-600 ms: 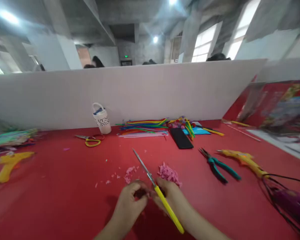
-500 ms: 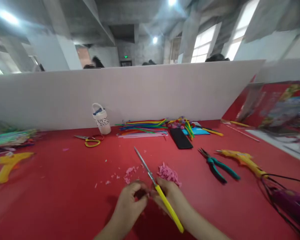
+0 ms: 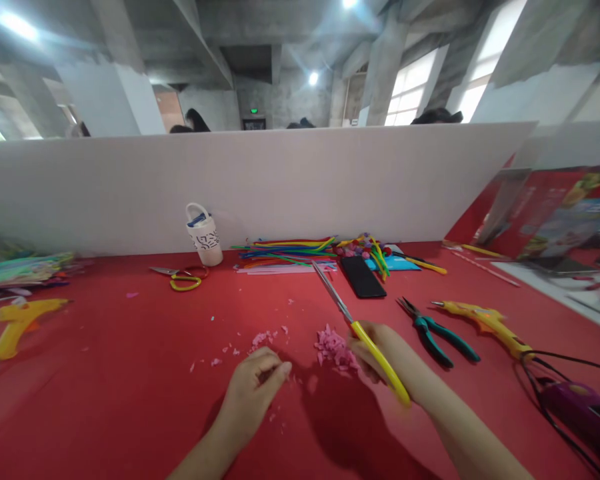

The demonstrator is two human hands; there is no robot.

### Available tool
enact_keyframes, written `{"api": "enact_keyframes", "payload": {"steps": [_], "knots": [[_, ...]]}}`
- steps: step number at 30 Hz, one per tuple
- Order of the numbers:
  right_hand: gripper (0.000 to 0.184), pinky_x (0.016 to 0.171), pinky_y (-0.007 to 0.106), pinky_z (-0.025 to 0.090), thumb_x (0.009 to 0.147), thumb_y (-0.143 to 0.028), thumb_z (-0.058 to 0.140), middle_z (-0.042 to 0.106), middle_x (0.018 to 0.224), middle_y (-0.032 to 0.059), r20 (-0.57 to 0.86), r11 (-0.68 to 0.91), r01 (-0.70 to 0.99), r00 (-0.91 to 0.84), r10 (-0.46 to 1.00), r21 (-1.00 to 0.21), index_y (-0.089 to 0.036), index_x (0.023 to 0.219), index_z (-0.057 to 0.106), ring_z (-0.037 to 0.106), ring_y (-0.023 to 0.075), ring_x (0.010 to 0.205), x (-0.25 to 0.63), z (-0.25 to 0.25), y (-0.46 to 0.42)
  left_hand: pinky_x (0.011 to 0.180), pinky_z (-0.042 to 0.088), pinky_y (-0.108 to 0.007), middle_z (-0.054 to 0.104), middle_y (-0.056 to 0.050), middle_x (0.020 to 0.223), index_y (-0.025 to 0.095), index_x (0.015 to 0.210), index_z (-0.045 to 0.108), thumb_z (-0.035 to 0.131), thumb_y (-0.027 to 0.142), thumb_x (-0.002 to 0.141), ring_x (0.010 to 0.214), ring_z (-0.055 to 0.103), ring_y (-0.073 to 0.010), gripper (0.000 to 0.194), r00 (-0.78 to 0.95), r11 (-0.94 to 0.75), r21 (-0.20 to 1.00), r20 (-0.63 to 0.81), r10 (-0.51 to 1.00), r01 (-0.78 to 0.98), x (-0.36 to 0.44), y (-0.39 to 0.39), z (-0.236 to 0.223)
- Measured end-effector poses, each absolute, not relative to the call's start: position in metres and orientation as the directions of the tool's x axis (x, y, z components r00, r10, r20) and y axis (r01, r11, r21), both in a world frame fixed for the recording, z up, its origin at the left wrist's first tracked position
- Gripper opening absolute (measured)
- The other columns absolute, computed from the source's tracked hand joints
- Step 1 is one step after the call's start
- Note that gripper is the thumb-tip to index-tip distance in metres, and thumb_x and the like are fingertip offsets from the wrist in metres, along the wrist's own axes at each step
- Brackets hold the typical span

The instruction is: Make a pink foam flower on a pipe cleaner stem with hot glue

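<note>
Holding yellow-handled scissors [image 3: 363, 333] in the right hand [image 3: 397, 353], with the blades together and slanting toward the far edge of the red worktop [image 3: 130, 400]. With the right fingers curled narrow under the yellow handle, just beside a pink pile of clippings [image 3: 335, 348]; unable to tell of anything else pinched there. Keeping the left hand [image 3: 255, 387] over the near half of the worktop, well apart from the right, with thumb and forefinger nearly tip to tip and the other fingers folded in; too small to tell of anything held between them. Just beyond the left hand, scattered pink bits [image 3: 264, 338]. Along the far edge, in front of a white partition [image 3: 280, 180], from left to right: a white cup [image 3: 206, 241] with a looped handle, a bundle of thin coloured strips [image 3: 285, 252], and a blue packet [image 3: 400, 263]. Just nearer than the packet, a black phone [image 3: 363, 277]. Left of the cup's base, a second pair of scissors [image 3: 185, 283], with blades toward the left edge. Toward the right edge, teal-handled pliers [image 3: 423, 323], then a yellow glue gun [image 3: 480, 319], and nearer, a purple tool [image 3: 575, 403] by a dark cord. Toward the left edge, another yellow glue gun [image 3: 23, 320], with a heap of pale strips [image 3: 25, 270] behind, toward the far left corner.
</note>
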State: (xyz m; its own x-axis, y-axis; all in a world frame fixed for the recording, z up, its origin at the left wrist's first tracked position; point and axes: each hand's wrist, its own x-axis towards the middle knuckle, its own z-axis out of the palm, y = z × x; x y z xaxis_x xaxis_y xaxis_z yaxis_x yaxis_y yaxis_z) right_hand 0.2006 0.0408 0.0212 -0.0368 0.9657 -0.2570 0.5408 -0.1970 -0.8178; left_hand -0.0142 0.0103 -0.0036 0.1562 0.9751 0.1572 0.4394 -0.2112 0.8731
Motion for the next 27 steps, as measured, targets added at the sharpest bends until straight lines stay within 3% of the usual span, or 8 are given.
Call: {"api": "enact_keyframes", "payload": {"steps": [6, 10, 12, 15, 19, 21, 23, 27], "knots": [[0.024, 0.05, 0.022, 0.044, 0.088, -0.035, 0.051, 0.057, 0.067, -0.0034, -0.229, -0.154, 0.806, 0.024, 0.973, -0.571, -0.013, 0.081, 0.058, 0.052, 0.0076, 0.051, 0.219, 0.014, 0.054, 0.054, 0.04, -0.023, 0.053, 0.001, 0.07, 0.02, 0.073, 0.052, 0.048, 0.026, 0.08, 0.056, 0.047, -0.0121, 0.01, 0.04, -0.157, 0.882, 0.155, 0.987, 0.444, -0.023, 0.019, -0.009], [0.017, 0.053, 0.025, 0.035, 0.083, -0.031, 0.054, 0.062, 0.07, 0.0038, -0.032, -0.101, 0.884, 0.097, 0.995, -0.456, -0.016, 0.087, 0.06, 0.057, 0.0164, 0.063, 0.222, 0.025, 0.055, 0.057, 0.045, -0.026, 0.057, -0.002, 0.068, 0.019, 0.069, 0.053, 0.036, 0.034, 0.086, 0.058, 0.054, -0.0144, 0.028, 0.012, -0.144, 0.862, 0.158, 0.987, 0.486, -0.032, 0.024, -0.007], [0.02, 0.052, 0.025, 0.03, 0.079, -0.03, 0.055, 0.064, 0.072, 0.0059, 0.041, -0.078, 0.9, 0.106, 0.993, -0.429, -0.017, 0.093, 0.06, 0.059, 0.0203, 0.067, 0.224, 0.029, 0.055, 0.061, 0.049, -0.029, 0.062, -0.006, 0.08, 0.018, 0.083, 0.055, 0.036, 0.032, 0.086, 0.066, 0.06, -0.0169, 0.024, 0.006, -0.143, 0.84, 0.165, 0.986, 0.523, -0.04, 0.028, -0.004], [0.021, 0.051, 0.025, 0.027, 0.076, -0.029, 0.055, 0.065, 0.073, 0.0067, 0.111, -0.068, 0.907, 0.124, 0.986, -0.415, -0.018, 0.094, 0.058, 0.059, 0.0211, 0.065, 0.228, 0.03, 0.055, 0.075, 0.051, -0.034, 0.061, -0.014, 0.111, 0.018, 0.102, 0.054, 0.043, 0.03, 0.083, 0.091, 0.063, -0.0215, 0.025, 0.063, -0.169, 0.786, 0.164, 0.985, 0.594, -0.05, 0.036, 0.003], [0.014, 0.049, 0.024, 0.027, 0.079, -0.031, 0.049, 0.064, 0.068, 0.0051, 0.148, -0.079, 0.893, 0.16, 0.976, -0.444, -0.02, 0.082, 0.057, 0.058, 0.0185, 0.058, 0.231, 0.027, 0.056, 0.101, 0.035, -0.043, 0.049, -0.012, 0.133, 0.021, 0.117, 0.052, 0.045, 0.033, 0.086, 0.122, 0.044, -0.0249, 0.034, 0.228, -0.28, 0.669, 0.168, 0.959, 0.688, -0.05, 0.065, 0.01], [0.013, 0.049, 0.023, 0.028, 0.078, -0.031, 0.049, 0.064, 0.066, 0.0037, 0.154, -0.066, 0.884, 0.153, 0.976, -0.463, -0.02, 0.08, 0.056, 0.057, 0.0173, 0.056, 0.231, 0.027, 0.056, 0.101, 0.034, -0.043, 0.047, -0.01, 0.135, 0.022, 0.119, 0.052, 0.051, 0.029, 0.085, 0.122, 0.043, -0.0245, 0.034, 0.306, -0.355, 0.604, 0.188, 0.933, 0.713, -0.045, 0.094, 0.007], [0.013, 0.048, 0.023, 0.028, 0.077, -0.031, 0.051, 0.063, 0.065, 0.003, 0.156, -0.05, 0.876, 0.142, 0.978, -0.479, -0.02, 0.081, 0.057, 0.057, 0.017, 0.055, 0.231, 0.026, 0.057, 0.088, 0.045, -0.047, 0.052, -0.01, 0.126, 0.019, 0.117, 0.053, 0.053, 0.028, 0.086, 0.106, 0.054, -0.0246, 0.032, 0.354, -0.405, 0.543, 0.203, 0.913, 0.735, -0.039, 0.126, 0.001], [0.013, 0.049, 0.023, 0.028, 0.076, -0.028, 0.052, 0.064, 0.066, 0.0029, 0.158, -0.043, 0.858, 0.143, 0.977, -0.511, -0.02, 0.084, 0.057, 0.058, 0.0172, 0.057, 0.23, 0.025, 0.057, 0.078, 0.05, -0.043, 0.057, -0.009, 0.116, 0.017, 0.115, 0.053, 0.053, 0.028, 0.086, 0.095, 0.059, -0.0219, 0.031, 0.408, -0.454, 0.449, 0.201, 0.891, 0.77, -0.022, 0.173, -0.014]]}}
